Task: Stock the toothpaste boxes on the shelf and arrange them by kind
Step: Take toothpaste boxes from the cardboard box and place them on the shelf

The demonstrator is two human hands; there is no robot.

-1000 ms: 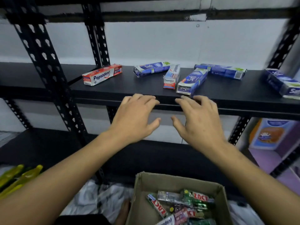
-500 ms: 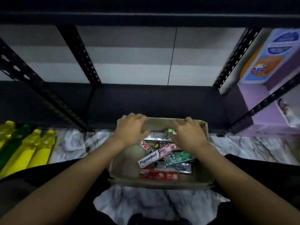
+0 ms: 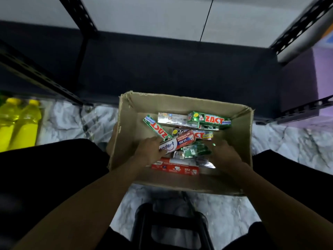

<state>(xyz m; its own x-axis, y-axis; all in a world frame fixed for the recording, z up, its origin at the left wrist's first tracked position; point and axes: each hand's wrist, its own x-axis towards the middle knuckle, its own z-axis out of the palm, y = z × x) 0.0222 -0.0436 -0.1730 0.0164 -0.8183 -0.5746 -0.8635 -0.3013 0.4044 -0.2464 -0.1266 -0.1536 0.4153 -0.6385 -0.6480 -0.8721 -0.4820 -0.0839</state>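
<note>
Floor (image 3: 292, 141) here is that white-grey marble look, with a pale wall behind. The black metal rack's lowest shelf (image 3: 162, 69) sits dark just above the floor. Two yellow bottles (image 3: 19, 123) stand on the floor off to the left, and there's something purple (image 3: 322, 73) past the rack on the right. A black stool (image 3: 171, 228) shows at the bottom edge between the person's knees.

The toothpaste is all in an open cardboard box (image 3: 180, 103) on the floor, right in front of the shelf. It's a loose heap: a green ZACT box (image 3: 209, 120) along the far side on top of a silvery box (image 3: 171, 120). Another green ZACT box (image 3: 156, 128) lies slanted toward the left, and a red box (image 3: 176, 168) lies flat at the near side.

Both hands are down inside the box. The left hand (image 3: 149, 150) has its grip on the near end of a red-and-white Pepsodent box (image 3: 182, 142). Its fingers wrap over the first letters of the name, and the pack lies angled across the pile. The right hand (image 3: 225, 152) is over by the small green packs (image 3: 196, 150) in the middle, fingertips at them. It's smeared with blur, so I can't tell how wide that grip is or whether it's got hold of anything.
</note>
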